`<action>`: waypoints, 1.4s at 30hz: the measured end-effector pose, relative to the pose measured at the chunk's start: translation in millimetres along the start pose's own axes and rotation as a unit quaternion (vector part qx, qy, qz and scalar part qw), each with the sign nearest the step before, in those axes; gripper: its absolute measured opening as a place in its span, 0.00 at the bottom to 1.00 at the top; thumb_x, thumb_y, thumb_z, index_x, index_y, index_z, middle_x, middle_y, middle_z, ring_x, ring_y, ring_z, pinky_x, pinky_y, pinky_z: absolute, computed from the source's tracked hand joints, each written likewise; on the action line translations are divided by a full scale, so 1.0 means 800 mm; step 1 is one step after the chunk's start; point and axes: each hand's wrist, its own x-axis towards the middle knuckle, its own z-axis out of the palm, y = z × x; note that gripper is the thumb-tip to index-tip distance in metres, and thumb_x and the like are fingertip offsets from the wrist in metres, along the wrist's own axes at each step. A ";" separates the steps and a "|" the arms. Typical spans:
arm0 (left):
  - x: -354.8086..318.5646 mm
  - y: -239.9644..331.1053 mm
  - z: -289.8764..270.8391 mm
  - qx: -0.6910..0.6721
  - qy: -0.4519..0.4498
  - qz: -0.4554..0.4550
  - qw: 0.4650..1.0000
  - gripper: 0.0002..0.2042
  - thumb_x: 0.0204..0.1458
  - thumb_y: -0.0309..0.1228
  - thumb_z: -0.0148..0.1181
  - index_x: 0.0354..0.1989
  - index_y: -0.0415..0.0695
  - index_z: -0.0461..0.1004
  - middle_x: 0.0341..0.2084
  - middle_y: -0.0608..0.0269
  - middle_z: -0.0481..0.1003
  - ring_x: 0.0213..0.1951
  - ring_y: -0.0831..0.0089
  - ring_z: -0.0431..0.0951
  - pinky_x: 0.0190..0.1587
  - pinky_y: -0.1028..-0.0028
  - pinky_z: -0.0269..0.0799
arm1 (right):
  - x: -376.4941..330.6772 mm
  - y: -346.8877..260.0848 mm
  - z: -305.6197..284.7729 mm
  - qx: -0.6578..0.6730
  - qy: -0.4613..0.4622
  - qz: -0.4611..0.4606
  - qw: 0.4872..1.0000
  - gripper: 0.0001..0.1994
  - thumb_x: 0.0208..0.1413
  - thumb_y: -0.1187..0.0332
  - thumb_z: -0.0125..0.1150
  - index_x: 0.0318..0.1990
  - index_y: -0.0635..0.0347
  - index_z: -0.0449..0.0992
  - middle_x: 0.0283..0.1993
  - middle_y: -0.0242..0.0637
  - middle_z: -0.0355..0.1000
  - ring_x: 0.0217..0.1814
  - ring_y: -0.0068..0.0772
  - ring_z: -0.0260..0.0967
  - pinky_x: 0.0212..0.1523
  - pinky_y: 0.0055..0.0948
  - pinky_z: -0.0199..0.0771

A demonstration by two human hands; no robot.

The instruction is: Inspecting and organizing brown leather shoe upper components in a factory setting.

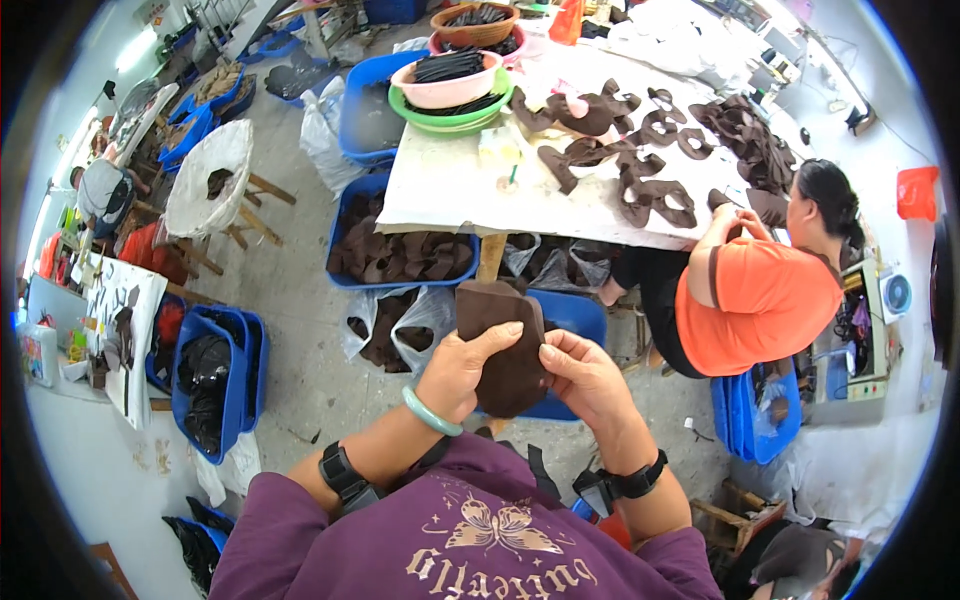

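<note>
A dark brown, soft fabric piece (497,340) is held upright in front of me, between both hands. My left hand (462,370) grips its left edge with the thumb laid across the front; a green bangle and a black wrist strap sit on that arm. My right hand (583,376) pinches the right edge of the same piece and wears a black strap too. My purple sleeves fill the lower part of the view.
Ahead stands a white-covered table (450,185) with cut brown pieces (655,195) and stacked bowls (450,90). Blue crates (400,255) of brown pieces sit below it. A person in an orange shirt (755,300) sits at right. More blue bins (215,375) stand at left.
</note>
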 end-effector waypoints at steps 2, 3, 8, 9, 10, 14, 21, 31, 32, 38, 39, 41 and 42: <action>-0.011 0.009 -0.015 -0.009 0.016 -0.003 1.000 0.11 0.54 0.28 0.55 0.45 0.41 0.72 0.36 0.61 0.76 0.36 0.71 0.78 0.42 0.71 0.75 | 0.006 0.013 0.013 -0.015 0.004 -0.017 1.000 0.05 0.56 0.70 0.60 0.39 0.57 0.74 0.36 0.24 0.72 0.36 0.16 0.67 0.39 0.18 0.67; -0.019 0.014 -0.024 -0.009 0.017 -0.005 1.000 0.11 0.54 0.28 0.55 0.45 0.41 0.72 0.36 0.61 0.76 0.36 0.71 0.78 0.42 0.71 0.75 | 0.008 0.021 0.022 -0.018 0.009 -0.017 1.000 0.05 0.56 0.70 0.60 0.39 0.57 0.74 0.36 0.24 0.72 0.36 0.16 0.67 0.39 0.18 0.67; -0.070 0.054 -0.085 -0.033 0.018 0.041 0.998 0.11 0.53 0.28 0.58 0.43 0.40 0.73 0.36 0.63 0.77 0.36 0.74 0.78 0.40 0.73 0.76 | 0.034 0.062 0.093 -0.034 -0.029 -0.012 0.999 0.05 0.55 0.72 0.60 0.39 0.59 0.73 0.37 0.27 0.72 0.36 0.18 0.68 0.40 0.20 0.68; -0.083 0.066 -0.102 -0.042 0.026 0.040 0.998 0.11 0.53 0.28 0.58 0.44 0.40 0.73 0.36 0.63 0.77 0.36 0.73 0.78 0.40 0.73 0.76 | 0.043 0.073 0.113 -0.025 -0.040 -0.009 0.999 0.05 0.55 0.73 0.60 0.38 0.59 0.73 0.37 0.27 0.72 0.37 0.18 0.68 0.41 0.20 0.68; -0.097 0.078 -0.123 -0.045 0.025 0.054 0.997 0.11 0.53 0.28 0.58 0.44 0.40 0.73 0.36 0.63 0.77 0.36 0.73 0.78 0.40 0.73 0.76 | 0.053 0.085 0.134 -0.036 -0.044 -0.007 0.998 0.05 0.55 0.73 0.60 0.38 0.59 0.73 0.37 0.27 0.72 0.37 0.18 0.68 0.41 0.20 0.68; -0.170 0.132 -0.224 -0.064 0.028 0.081 0.994 0.13 0.51 0.27 0.59 0.45 0.40 0.72 0.38 0.64 0.76 0.39 0.74 0.77 0.43 0.73 0.74 | 0.102 0.159 0.236 -0.033 -0.070 -0.025 0.997 0.06 0.55 0.74 0.60 0.39 0.59 0.72 0.38 0.28 0.72 0.38 0.18 0.68 0.42 0.20 0.67; -0.308 0.210 -0.363 -0.066 0.080 0.203 0.974 0.14 0.52 0.24 0.57 0.47 0.39 0.70 0.40 0.63 0.74 0.42 0.72 0.75 0.46 0.71 0.72 | 0.168 0.264 0.414 -0.028 -0.191 -0.008 0.981 0.09 0.54 0.77 0.59 0.42 0.59 0.71 0.38 0.28 0.69 0.40 0.19 0.66 0.44 0.21 0.66; -0.328 0.309 -0.452 -0.123 0.130 0.295 0.938 0.12 0.53 0.23 0.55 0.47 0.40 0.70 0.40 0.62 0.75 0.43 0.72 0.76 0.47 0.71 0.72 | 0.254 0.293 0.524 -0.205 -0.259 -0.019 0.944 0.16 0.52 0.69 0.65 0.47 0.63 0.70 0.42 0.29 0.70 0.45 0.19 0.64 0.47 0.22 0.65; -0.318 0.322 -0.458 -0.131 0.122 0.305 0.936 0.12 0.54 0.23 0.55 0.47 0.40 0.70 0.41 0.61 0.75 0.43 0.71 0.75 0.48 0.71 0.71 | 0.270 0.292 0.527 -0.203 -0.251 -0.024 0.946 0.16 0.52 0.69 0.65 0.47 0.63 0.70 0.42 0.29 0.70 0.45 0.19 0.64 0.47 0.22 0.65; -0.210 0.420 -0.511 -0.084 0.109 0.259 0.956 0.12 0.54 0.23 0.53 0.47 0.39 0.70 0.41 0.61 0.75 0.44 0.68 0.75 0.48 0.69 0.71 | 0.399 0.271 0.523 -0.172 -0.198 -0.051 0.964 0.16 0.52 0.69 0.65 0.46 0.63 0.70 0.42 0.29 0.69 0.44 0.20 0.64 0.47 0.22 0.65; -0.183 0.440 -0.520 -0.069 0.102 0.244 0.962 0.12 0.54 0.23 0.53 0.47 0.39 0.70 0.41 0.61 0.75 0.44 0.68 0.75 0.48 0.69 0.71 | 0.429 0.263 0.521 -0.214 -0.196 -0.099 0.952 0.16 0.52 0.69 0.65 0.46 0.63 0.70 0.41 0.29 0.70 0.45 0.20 0.64 0.47 0.23 0.65; -0.132 0.484 -0.536 -0.047 0.080 0.235 0.968 0.12 0.54 0.22 0.52 0.47 0.39 0.69 0.41 0.61 0.74 0.44 0.67 0.75 0.49 0.68 0.70 | 0.488 0.244 0.518 -0.244 -0.179 -0.157 0.940 0.16 0.52 0.68 0.64 0.46 0.63 0.70 0.41 0.29 0.70 0.45 0.20 0.65 0.47 0.23 0.65; -0.106 0.509 -0.541 -0.054 0.083 0.225 0.969 0.12 0.53 0.22 0.52 0.47 0.39 0.69 0.42 0.61 0.74 0.45 0.67 0.74 0.49 0.68 0.70 | 0.515 0.229 0.519 -0.255 -0.159 -0.145 0.943 0.16 0.53 0.68 0.64 0.47 0.64 0.70 0.41 0.29 0.70 0.45 0.20 0.65 0.47 0.23 0.66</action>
